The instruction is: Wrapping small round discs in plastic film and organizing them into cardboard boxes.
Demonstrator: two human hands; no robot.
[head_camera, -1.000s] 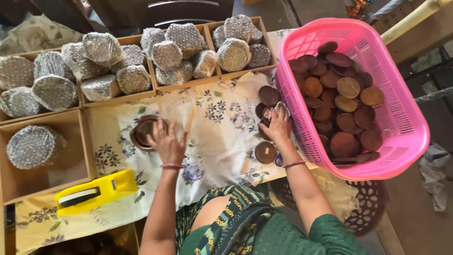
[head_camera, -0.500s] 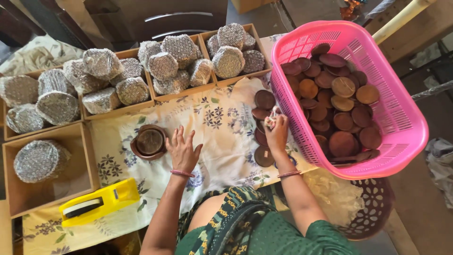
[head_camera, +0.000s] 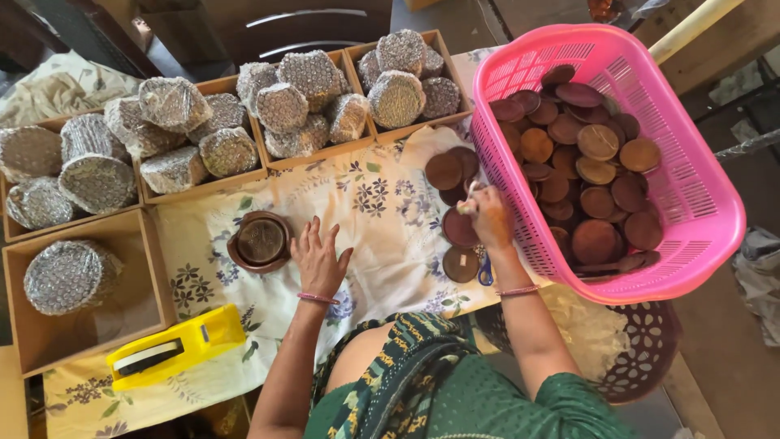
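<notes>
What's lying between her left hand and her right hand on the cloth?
In the head view, only bare floral cloth separates the left hand from the right hand; the brown discs sit under the right hand.

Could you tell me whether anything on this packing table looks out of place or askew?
Nothing looks spilled or broken. The pink plastic basket of brown clay discs sits tilted, overhanging the table edge. A few discs lie loose on the floral cloth near the right hand.

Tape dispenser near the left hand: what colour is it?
The tape dispenser is bright yellow, with a dark roll inside; the head view shows it, below the left hand.
</notes>
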